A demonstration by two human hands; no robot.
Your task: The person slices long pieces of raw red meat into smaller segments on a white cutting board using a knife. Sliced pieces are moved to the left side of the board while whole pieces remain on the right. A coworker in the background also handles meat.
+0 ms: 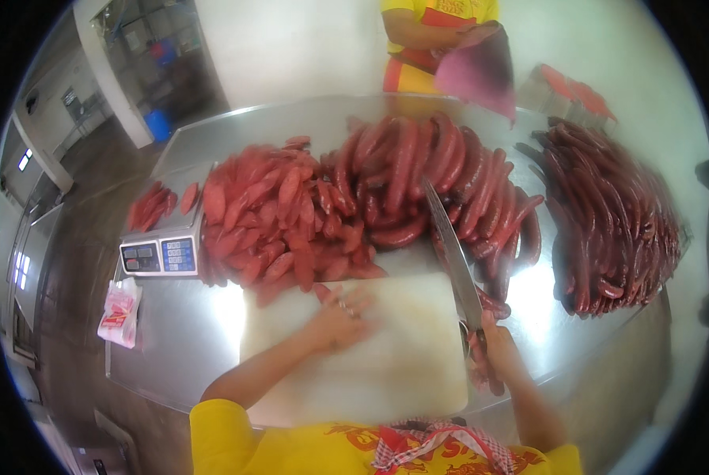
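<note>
My right hand point(501, 352) grips the handle of a large knife point(459, 265) at the right edge of the white cutting board point(402, 348). Its long blade points away from me, in front of the whole sausages point(402, 166). Over the board's left half, my left hand point(340, 323) is blurred by motion, its fingers stretched out and apart. A ring shows on one finger. Just beyond those fingertips lies a big heap of cut red sausage pieces point(271, 214).
A digital scale point(161, 255) with sausage pieces on it stands at the left, behind white plastic bags point(120, 313). Dark sausages point(608, 222) are piled at the right of the metal table point(164, 340). Across it, a person point(426, 36) holds a pink sheet point(475, 75).
</note>
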